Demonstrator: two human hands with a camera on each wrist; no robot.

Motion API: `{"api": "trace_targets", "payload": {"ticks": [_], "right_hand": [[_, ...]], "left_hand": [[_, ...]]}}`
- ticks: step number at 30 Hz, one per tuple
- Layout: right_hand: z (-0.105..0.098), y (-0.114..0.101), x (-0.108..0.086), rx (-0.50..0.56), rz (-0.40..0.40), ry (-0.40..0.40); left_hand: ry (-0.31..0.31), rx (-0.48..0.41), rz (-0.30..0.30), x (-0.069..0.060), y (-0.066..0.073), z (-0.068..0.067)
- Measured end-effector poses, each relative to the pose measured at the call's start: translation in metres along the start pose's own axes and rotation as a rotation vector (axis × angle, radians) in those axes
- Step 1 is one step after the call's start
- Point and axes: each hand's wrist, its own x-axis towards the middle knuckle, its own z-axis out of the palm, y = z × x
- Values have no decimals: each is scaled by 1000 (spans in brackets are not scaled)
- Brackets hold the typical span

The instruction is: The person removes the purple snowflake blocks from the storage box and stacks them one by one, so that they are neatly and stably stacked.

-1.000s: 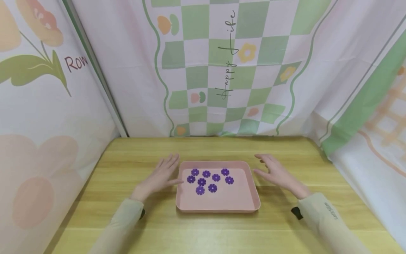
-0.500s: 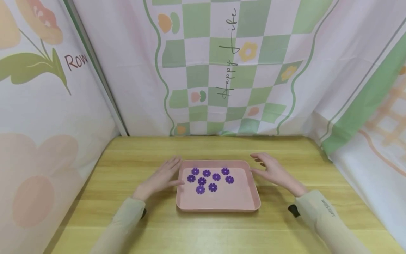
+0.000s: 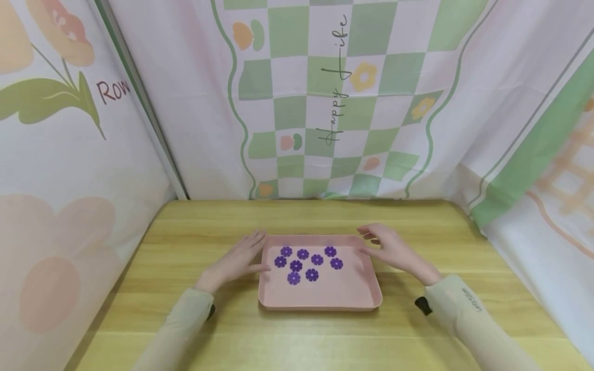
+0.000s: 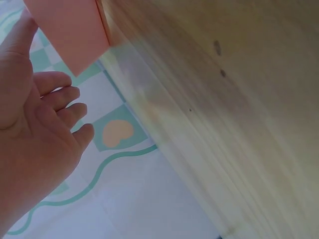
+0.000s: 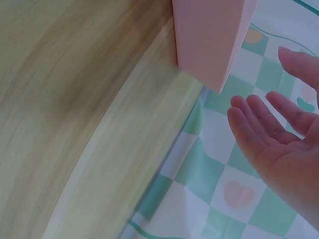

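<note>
A pink rectangular tray (image 3: pixel 325 297) rests on the table with several purple flower-shaped pieces (image 3: pixel 296 266) lying flat in its left and far part. Beside the tray's left wall is my left hand (image 3: pixel 233 263), fingers extended and thumb reaching over the left rim. In the left wrist view its fingers are relaxed and hold nothing; whether the thumb touches the rim is unclear. My right hand (image 3: pixel 394 248) hovers at the far right corner, its thumb over the tray's inside and its fingers gently bent. The right wrist view shows this hand (image 5: pixel 286 134) apart from the tray wall (image 5: pixel 207 45).
Light wooden table (image 3: pixel 315 340) surrounds the tray. A green and white checked curtain (image 3: pixel 334 103) hangs behind the far edge. Patterned cloth panels (image 3: pixel 69 170) stand at the left and right sides.
My right hand has moved left, from outside the tray to over its right rim. My left hand has shifted slightly right toward the left wall. The tray and purple pieces stay put.
</note>
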Motion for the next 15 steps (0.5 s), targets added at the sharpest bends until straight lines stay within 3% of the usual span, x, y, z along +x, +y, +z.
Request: {"api": "trace_targets", "payload": {"ticks": [15], "right_hand": [[9,-11,8,45,-47,-36]], "left_hand": [[-23,-15,-15,1,1,-1]]}}
